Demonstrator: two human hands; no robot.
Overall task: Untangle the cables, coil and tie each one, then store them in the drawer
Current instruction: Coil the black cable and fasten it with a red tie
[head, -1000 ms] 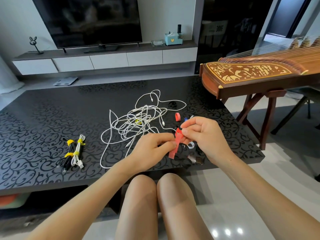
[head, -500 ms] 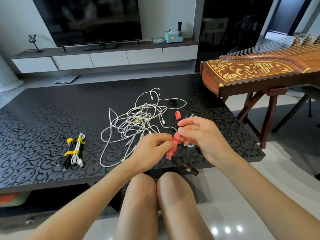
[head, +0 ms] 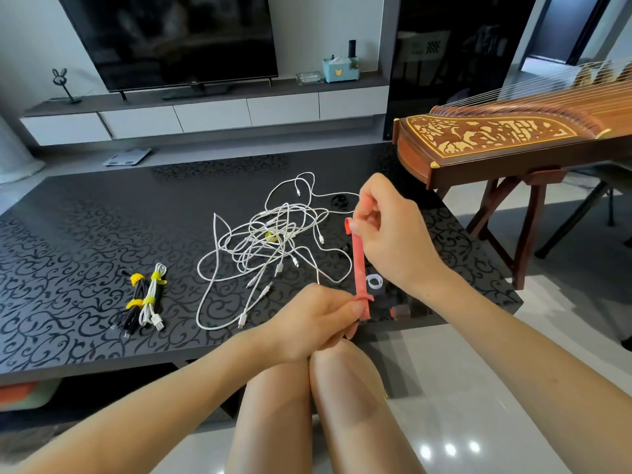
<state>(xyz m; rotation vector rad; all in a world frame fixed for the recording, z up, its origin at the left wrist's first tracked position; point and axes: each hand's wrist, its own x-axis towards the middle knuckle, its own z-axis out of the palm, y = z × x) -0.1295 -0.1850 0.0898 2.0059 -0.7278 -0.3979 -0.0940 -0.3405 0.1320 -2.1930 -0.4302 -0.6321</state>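
Two coiled, yellow-tied cables [head: 145, 297] lie lower left — the tangled white cables [head: 270, 242] remain. My left hand [head: 313, 323] and right hand [head: 386, 230] pinch a stretched red strap tie [head: 359, 265].

I am standing in the living room of a home. A wide flat television [head: 171, 35] is resting on a long low media console [head: 212, 116] with white drawer fronts, and a light blue tissue box [head: 338, 70] and a small rabbit-shaped ornament [head: 61, 82] are standing on the same shelf. A bathroom scale [head: 128, 156] is lying on the floor before it. A low black coffee table [head: 85, 217] with a swirling pattern is filling the middle of the room. A wooden guzheng [head: 513, 135] is lying on its stand [head: 528, 234] at the right, and glossy pale floor tiles [head: 437, 405] are reflecting small spots of light.
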